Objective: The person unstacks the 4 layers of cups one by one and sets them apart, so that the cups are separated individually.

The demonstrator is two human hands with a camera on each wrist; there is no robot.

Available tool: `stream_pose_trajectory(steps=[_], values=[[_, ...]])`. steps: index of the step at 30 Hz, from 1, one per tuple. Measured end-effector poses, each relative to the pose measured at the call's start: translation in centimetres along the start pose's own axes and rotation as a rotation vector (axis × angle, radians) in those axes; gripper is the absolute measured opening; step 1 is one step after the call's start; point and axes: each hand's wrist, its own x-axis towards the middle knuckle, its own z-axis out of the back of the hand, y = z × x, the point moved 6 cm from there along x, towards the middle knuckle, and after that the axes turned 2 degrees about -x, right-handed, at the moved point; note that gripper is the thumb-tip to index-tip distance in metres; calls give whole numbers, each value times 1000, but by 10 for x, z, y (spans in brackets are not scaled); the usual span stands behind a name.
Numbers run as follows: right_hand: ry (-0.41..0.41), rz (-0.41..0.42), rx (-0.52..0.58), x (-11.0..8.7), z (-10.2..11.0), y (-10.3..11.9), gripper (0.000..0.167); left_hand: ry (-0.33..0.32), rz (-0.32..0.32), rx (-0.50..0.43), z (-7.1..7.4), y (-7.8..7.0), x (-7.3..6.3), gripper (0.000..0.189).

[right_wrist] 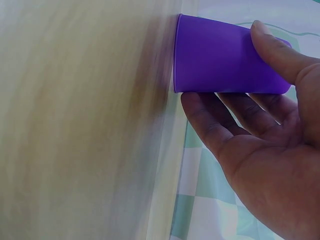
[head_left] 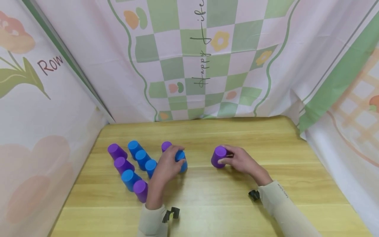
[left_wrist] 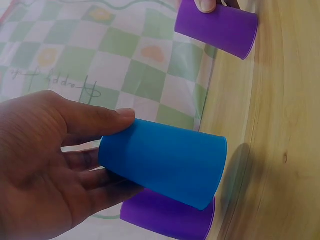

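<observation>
My left hand (head_left: pixel 168 163) grips an upside-down blue cup (head_left: pixel 182 162) near its narrow base, thumb on one side and fingers on the other. In the left wrist view this blue cup (left_wrist: pixel 167 162) overlaps a second, purple cup (left_wrist: pixel 170 217), which in the head view peeks out just behind the hand. Further right, my right hand (head_left: pixel 241 160) holds another upside-down purple cup (head_left: pixel 217 158) from its right side. The right wrist view has the thumb across that purple cup (right_wrist: pixel 220 57) and the fingers along its opposite side, its rim close to the tabletop.
Left of my left hand stand two slanting rows of upside-down cups: an outer one of purple cups (head_left: pixel 123 165) with a blue cup (head_left: pixel 130 180), and an inner one of blue cups (head_left: pixel 143 160). Patterned cloth (head_left: pixel 195 65) hangs behind the wooden table (head_left: pixel 207 204) and at both sides.
</observation>
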Motion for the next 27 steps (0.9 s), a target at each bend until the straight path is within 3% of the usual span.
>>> stream_pose_trajectory(steps=[27], values=[[2, 6, 30, 1, -1, -1, 58, 37, 99, 12, 0, 17, 1, 41]])
